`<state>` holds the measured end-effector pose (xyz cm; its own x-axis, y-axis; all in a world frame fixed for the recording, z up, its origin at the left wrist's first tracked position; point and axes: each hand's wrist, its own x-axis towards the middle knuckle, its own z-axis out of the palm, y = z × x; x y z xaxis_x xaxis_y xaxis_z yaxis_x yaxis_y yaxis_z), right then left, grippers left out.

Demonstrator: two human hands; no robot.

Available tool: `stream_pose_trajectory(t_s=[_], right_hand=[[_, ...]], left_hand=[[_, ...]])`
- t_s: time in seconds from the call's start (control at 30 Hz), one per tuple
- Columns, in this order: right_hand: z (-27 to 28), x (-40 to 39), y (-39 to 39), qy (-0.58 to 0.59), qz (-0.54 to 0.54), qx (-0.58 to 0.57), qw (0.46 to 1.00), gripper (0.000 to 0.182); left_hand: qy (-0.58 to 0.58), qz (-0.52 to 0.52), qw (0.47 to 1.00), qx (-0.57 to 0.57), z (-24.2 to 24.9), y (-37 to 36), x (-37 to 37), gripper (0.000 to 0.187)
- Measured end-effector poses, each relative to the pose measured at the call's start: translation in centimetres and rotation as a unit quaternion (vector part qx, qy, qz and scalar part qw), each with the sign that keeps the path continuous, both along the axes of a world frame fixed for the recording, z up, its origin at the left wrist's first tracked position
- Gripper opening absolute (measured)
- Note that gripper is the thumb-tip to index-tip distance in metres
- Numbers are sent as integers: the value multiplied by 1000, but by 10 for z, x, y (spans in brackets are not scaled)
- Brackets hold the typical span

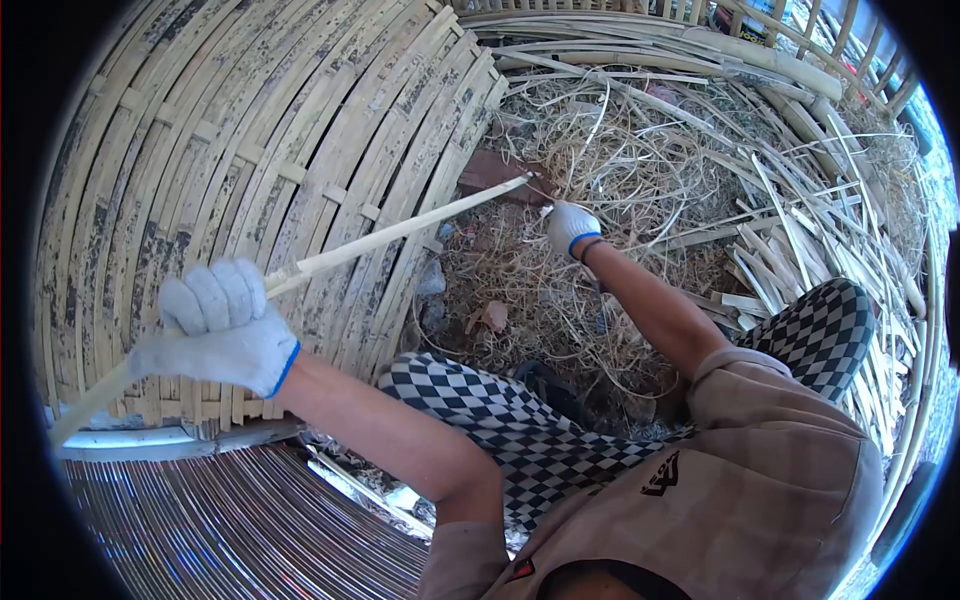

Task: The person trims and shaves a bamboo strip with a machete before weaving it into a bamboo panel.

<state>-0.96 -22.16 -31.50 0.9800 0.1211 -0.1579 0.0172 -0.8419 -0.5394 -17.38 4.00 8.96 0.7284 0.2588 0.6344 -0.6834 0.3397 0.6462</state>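
The left hand (pixel 222 325), gloved, at eight o'clock, is gripping a long bamboo strip (pixel 400 232) with fingers fully curled round it. The strip is running toward one o'clock across the big woven basket (pixel 250 130). The right hand (pixel 570 228), near centre, is closing on its far end, apparently splitting or shaving it above the pile of shavings (pixel 600 160). The next pull is calling for steady tension from both hands.
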Motion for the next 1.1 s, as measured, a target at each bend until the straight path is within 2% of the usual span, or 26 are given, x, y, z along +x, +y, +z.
stream_pose_trajectory(t_s=[0.03, 0.1, 0.17, 0.27, 0.3, 0.47, 0.53, 0.57, 0.6, 0.67, 0.77, 0.8, 0.83, 0.9, 0.93, 1.03, 1.1], right_hand=[[13, -5, -3, -27, 27, -8, 999, 26], [44, -31, 0, -80, 31, 40, 996, 24], [33, -32, 1, -107, 52, 60, 991, 23], [-27, 4, 1, -18, -27, 45, 998, 27], [-24, 16, -4, 11, -8, 22, 1000, 28], [-5, 21, -4, -14, 10, 43, 999, 29], [-16, 11, -2, -13, -14, 38, 999, 28], [-23, 15, -5, -6, -45, -4, 999, 28], [-63, 38, -10, 54, 11, -19, 998, 26], [-47, 35, -7, 18, -18, -12, 1000, 28], [-84, 55, -13, -22, 108, -59, 992, 33], [-70, 51, -17, 19, 74, 17, 997, 37], [-47, 30, -23, 62, 43, 93, 993, 40], [9, -16, -35, 167, 0, 200, 965, 47], [43, -40, -44, 225, -15, 231, 946, 49], [96, -87, -62, 255, 1, 252, 933, 47], [117, -99, -63, 276, 11, 266, 924, 47]], left_hand=[[0, 26, 1000, 1, 4, -2, 6, 80], [-21, -30, 999, 18, 6, 0, 12, 79], [-36, -105, 993, 41, 7, 4, 16, 79], [-35, -57, 997, 37, 5, 7, 15, 77], [-23, -37, 999, 33, 6, 3, 13, 79], [-8, 20, 999, 27, 11, -10, 15, 82], [-36, -57, 997, 35, 5, 3, 19, 76], [-51, -96, 993, 39, 4, 9, 19, 74], [-42, -32, 998, 23, 5, 2, 20, 74], [-31, 94, 995, -11, 9, -18, 22, 75], [-93, 155, 983, -36, 1, -17, 28, 75], [-113, 181, 976, -34, -2, -13, 29, 75], [-139, 69, 988, 12, -9, 10, 29, 75], [-135, 138, 979, 73, -2, -2, 27, 75], [-131, 171, 971, 102, 0, -11, 26, 76], [-71, 174, 982, 31, 1, -20, 24, 72], [-72, 124, 990, -1, 0, -14, 21, 69]])
